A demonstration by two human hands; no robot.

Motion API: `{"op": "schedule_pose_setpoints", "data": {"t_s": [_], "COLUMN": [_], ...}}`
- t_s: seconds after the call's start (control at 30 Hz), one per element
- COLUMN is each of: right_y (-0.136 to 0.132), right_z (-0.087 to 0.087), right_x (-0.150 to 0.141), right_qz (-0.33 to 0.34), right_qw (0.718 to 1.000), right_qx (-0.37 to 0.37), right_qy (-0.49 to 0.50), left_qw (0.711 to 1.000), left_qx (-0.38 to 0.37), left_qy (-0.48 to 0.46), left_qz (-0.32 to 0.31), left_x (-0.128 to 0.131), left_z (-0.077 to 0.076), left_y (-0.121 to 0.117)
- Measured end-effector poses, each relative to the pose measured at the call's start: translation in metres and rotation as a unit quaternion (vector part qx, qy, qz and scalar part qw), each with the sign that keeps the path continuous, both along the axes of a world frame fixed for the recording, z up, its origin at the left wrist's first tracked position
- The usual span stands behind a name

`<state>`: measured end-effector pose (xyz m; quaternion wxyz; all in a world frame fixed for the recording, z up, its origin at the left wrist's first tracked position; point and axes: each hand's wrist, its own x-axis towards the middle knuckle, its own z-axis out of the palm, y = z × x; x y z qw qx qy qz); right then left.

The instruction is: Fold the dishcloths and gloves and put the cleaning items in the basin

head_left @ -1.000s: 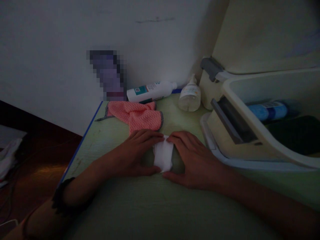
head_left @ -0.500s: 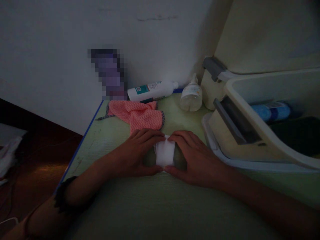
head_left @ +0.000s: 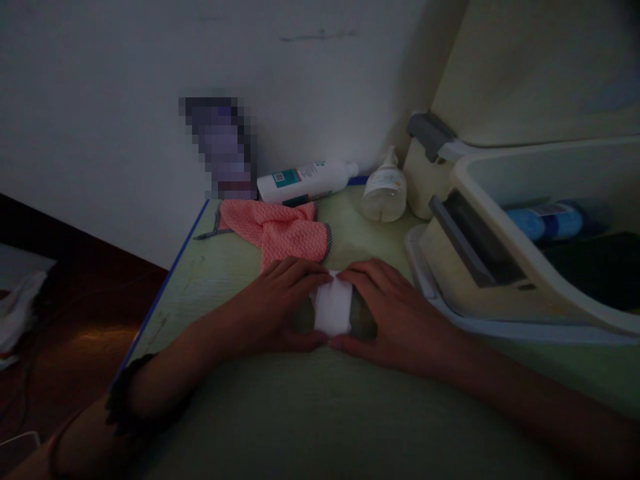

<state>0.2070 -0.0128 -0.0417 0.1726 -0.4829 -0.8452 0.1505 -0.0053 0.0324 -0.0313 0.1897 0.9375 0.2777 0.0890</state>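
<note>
A small folded white tissue [head_left: 333, 307] lies on the pale green tabletop, roughly a rectangle with soft edges. My left hand [head_left: 277, 307] curves around its left side, fingertips at the far edge and thumb at the near edge. From the right, my right hand [head_left: 397, 317] grips it the same way, with fingers at the far edge and thumb at the near one. The two thumbs almost meet. Just beyond my left fingers is a crumpled pink cloth [head_left: 295, 233] with a dark edging.
Against the wall lies a white bottle [head_left: 307, 181]; a clear pump bottle [head_left: 384, 193] stands beside it. A blurred-out upright object [head_left: 223, 147] is at the back left. To the right, an open cream storage box [head_left: 450, 267] holds a blue bottle [head_left: 547, 221] and something dark.
Almost nothing differs. The view has shifted slightly, and both hands keep the same hold on the folded tissue.
</note>
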Motion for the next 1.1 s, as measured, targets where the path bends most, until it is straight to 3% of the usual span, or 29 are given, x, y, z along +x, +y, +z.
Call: {"op": "schedule_pose_setpoints", "data": {"t_s": [0.47, 0.83, 1.1], "right_y": [0.0, -0.01, -0.01], "right_z": [0.0, 0.001, 0.005], "right_x": [0.001, 0.002, -0.001], "right_qz": [0.008, 0.03, 0.012], "right_qw": [0.999, 0.991, 0.992], "right_qx": [0.025, 0.048, 0.05], "right_qy": [-0.023, -0.122, -0.112], "left_qw": [1.0, 0.995, 0.993], "left_qx": [-0.008, 0.079, 0.092], "left_qy": [-0.018, 0.054, 0.068], "left_qz": [0.003, 0.0, 0.015], "left_x": [0.001, -0.003, 0.0], "left_z": [0.005, 0.008, 0.007], "left_y": [0.002, -0.001, -0.007]}}
